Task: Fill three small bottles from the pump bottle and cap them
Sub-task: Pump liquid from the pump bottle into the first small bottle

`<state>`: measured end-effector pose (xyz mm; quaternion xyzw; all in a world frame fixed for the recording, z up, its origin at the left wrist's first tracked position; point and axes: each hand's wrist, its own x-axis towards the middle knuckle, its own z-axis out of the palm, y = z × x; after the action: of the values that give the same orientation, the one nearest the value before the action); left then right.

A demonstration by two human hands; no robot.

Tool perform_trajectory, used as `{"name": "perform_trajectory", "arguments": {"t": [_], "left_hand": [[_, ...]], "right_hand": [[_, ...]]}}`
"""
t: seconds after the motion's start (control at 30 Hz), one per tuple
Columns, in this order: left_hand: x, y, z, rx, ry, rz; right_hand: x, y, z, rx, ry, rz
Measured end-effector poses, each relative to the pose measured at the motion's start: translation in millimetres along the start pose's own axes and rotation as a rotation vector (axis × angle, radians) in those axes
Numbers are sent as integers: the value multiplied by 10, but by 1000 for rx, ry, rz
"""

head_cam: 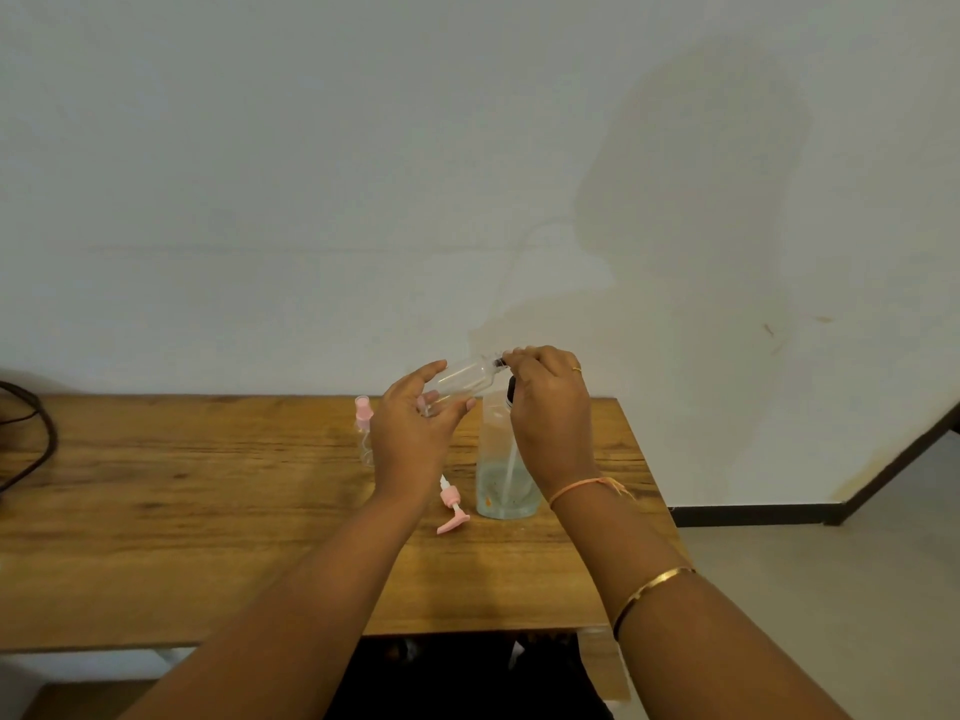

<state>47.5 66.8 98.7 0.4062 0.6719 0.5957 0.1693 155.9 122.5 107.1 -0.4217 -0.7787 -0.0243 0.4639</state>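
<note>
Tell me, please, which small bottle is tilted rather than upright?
The uncapped bottle in the left hand, at the pump bottle; the pink-capped bottle stands on the table.

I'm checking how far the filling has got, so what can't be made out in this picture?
Head view:
- Pump bottle top: covered by the right hand; whether it is pressing cannot be told.
- Held small bottle: mouth hidden by that hand; liquid inside too faint to judge.
- Pink-capped bottle: mostly behind the left hand; fill level hidden.
- Cable: cut off by the left edge.
</note>
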Motion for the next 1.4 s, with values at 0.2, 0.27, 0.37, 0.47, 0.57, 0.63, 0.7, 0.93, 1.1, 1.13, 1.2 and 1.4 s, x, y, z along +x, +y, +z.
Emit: {"name": "perform_trajectory", "arguments": {"t": [0.2, 0.27, 0.37, 0.47, 0.57, 0.63, 0.7, 0.93, 1.1, 1.13, 1.2, 1.4], "left_hand": [[-12, 19, -21, -11, -1, 24], [-4, 39, -17, -4, -1, 36], [20, 39, -18, -8, 0, 39], [25, -11, -27, 18, -4, 26], [16, -55, -21, 49, -8, 28], [5, -63, -11, 73, -6, 23], [-4, -53, -1, 68, -7, 9], [7, 1, -19, 20, -14, 19], [22, 40, -28, 14, -7, 24], [26, 38, -31, 15, -8, 26], [34, 27, -40, 23, -4, 31], [21, -28, -42, 57, -12, 27]], "right_hand": [[120, 7, -147, -26, -62, -15], [105, 14, -141, -50, -54, -35], [47, 20, -92, -67, -10, -65], [-46, 9, -13, -34, 52, -39], [-87, 15, 62, -4, 74, -9], [-80, 24, 84, 12, 67, 0], [-74, 18, 66, 15, 55, 13], [137, 7, -129, -73, -8, -69], [114, -18, -112, -112, -3, -72], [101, -13, -97, -108, 11, -67], [50, -18, -64, -81, 43, -42], [-101, -3, 35, -14, 85, 2]]}}
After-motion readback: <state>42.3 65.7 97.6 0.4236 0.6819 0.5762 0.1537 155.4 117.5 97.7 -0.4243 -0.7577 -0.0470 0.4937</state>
